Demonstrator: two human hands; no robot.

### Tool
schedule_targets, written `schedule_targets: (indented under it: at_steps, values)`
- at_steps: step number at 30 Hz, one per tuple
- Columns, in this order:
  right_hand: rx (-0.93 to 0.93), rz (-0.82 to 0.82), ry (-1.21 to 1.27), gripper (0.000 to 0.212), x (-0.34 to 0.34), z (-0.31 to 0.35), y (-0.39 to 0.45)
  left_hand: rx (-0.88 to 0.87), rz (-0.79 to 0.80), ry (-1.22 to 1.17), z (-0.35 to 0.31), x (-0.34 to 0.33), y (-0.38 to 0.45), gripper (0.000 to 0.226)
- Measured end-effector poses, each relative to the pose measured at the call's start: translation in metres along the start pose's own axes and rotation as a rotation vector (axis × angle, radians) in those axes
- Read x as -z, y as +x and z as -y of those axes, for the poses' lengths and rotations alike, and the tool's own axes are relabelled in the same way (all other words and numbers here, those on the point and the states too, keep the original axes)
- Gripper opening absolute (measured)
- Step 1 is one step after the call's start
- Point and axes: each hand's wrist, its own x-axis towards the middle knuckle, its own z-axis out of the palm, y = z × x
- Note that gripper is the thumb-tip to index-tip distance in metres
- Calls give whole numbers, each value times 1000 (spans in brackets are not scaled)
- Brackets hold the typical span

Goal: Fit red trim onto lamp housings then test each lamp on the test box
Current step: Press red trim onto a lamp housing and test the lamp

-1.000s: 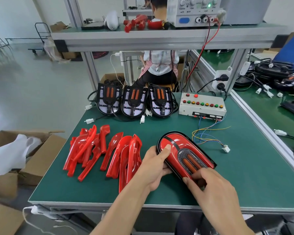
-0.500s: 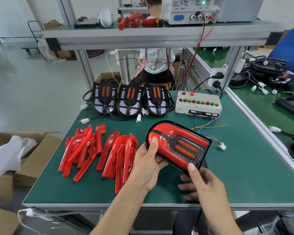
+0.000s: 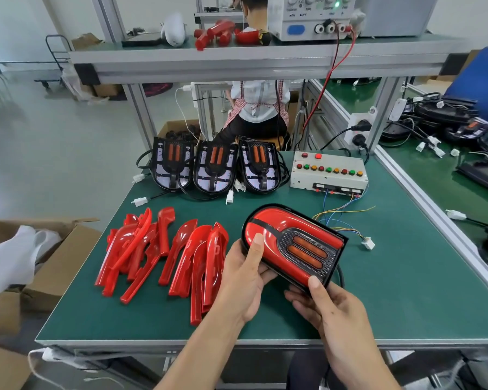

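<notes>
The left hand (image 3: 244, 280) grips the rounded end of the assembled lamp (image 3: 290, 243), thumb laid flat on the red trim and fingers curled underneath. The right hand (image 3: 326, 311) holds the lamp's square end, thumb pressed on the near black corner, fingers cupped below. Between them the lamp is lifted off the green table (image 3: 378, 291) and tilted, face up, showing its red trim, a black mesh panel and 2 orange bars. Its black cable (image 3: 341, 274) loops out below the square end.

Just left of the left hand lies a pile of loose red trim pieces (image 3: 164, 254), overlapping on the mat. At the table's far edge stand 3 bare lamp housings (image 3: 216, 170) side by side, each with 2 orange bars and a trailing cable with a white connector. To their right sits the white test box (image 3: 328, 173) with 2 buttons on top and a row of 9 red, green and yellow ones; coloured wires (image 3: 341, 218) run from it to a white plug (image 3: 368, 244) near the held lamp.

On the shelf above sits a power supply (image 3: 310, 18) with a green light; its small panel lettering is too blurred to read reliably. Beyond the bench a person (image 3: 258, 108) sits facing away.
</notes>
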Motion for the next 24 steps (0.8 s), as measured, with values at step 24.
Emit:
schedule_targets:
  at_steps: [24]
  values:
    - [-103, 1, -24, 37, -6, -13, -8, -2, -92, -46, 9, -7, 8, 54]
